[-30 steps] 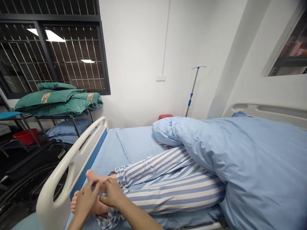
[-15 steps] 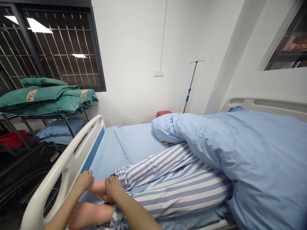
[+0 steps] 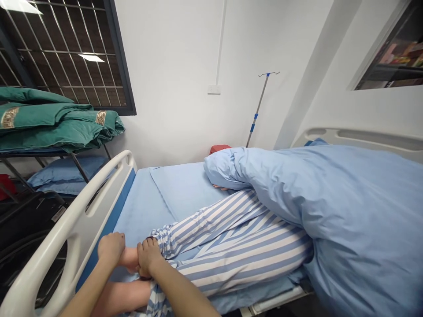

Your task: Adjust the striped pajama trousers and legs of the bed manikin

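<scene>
A person lies on a hospital bed in blue-and-white striped trousers (image 3: 231, 246), the upper body under a light blue quilt (image 3: 330, 198). Their bare feet rest near the white footboard (image 3: 66, 229). My left hand (image 3: 110, 247) is closed round the toes of the farther foot (image 3: 130, 259). My right hand (image 3: 148, 257) grips the same foot at the ankle, by the trouser cuff. The nearer foot (image 3: 122, 297) lies below my forearms, untouched.
A light blue sheet (image 3: 165, 198) covers the mattress. Green folded quilts (image 3: 56, 125) lie on a rack at the left, above a blue pillow (image 3: 62, 174). A wheelchair (image 3: 23, 233) stands beside the footboard. An IV pole (image 3: 256, 112) leans by the wall. The headboard (image 3: 363, 138) is at the right.
Both hands shifted from fingering the feet to closing round the farther foot, left on the toes, right at the ankle. The camera has swung to the right and downward.
</scene>
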A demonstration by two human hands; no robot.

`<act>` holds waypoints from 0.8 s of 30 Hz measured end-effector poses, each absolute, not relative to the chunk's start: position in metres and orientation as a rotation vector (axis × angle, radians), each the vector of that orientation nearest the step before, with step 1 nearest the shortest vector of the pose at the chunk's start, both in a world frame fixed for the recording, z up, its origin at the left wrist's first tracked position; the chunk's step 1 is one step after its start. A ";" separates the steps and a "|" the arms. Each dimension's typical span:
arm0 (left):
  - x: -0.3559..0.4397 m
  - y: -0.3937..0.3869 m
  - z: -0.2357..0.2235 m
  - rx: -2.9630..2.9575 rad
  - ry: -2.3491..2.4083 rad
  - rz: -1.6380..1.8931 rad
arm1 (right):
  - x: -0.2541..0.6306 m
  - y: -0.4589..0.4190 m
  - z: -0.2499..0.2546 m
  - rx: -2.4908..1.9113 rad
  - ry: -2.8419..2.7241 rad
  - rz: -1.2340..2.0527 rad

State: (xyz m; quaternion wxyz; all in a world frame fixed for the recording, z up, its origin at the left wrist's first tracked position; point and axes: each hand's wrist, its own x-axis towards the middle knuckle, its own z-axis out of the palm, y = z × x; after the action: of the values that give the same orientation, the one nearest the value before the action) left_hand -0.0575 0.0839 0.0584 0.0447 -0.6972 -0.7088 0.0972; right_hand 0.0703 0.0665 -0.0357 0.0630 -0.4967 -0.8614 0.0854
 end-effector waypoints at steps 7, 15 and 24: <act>-0.069 0.069 0.058 -2.059 -2.272 0.149 | 0.073 0.064 -0.029 -1.496 -2.648 0.304; -0.087 0.058 0.062 -2.061 -2.387 0.180 | 0.075 0.064 -0.023 -1.507 -2.665 0.434; -0.059 0.077 0.073 -2.021 -2.209 0.447 | 0.072 0.066 -0.030 -1.517 -2.686 0.350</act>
State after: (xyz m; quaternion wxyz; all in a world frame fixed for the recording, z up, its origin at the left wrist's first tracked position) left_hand -0.0591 0.0768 0.0734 0.0573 -0.6664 -0.7286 0.1475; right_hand 0.0721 0.0661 -0.0298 0.0184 -0.4886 -0.8650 0.1128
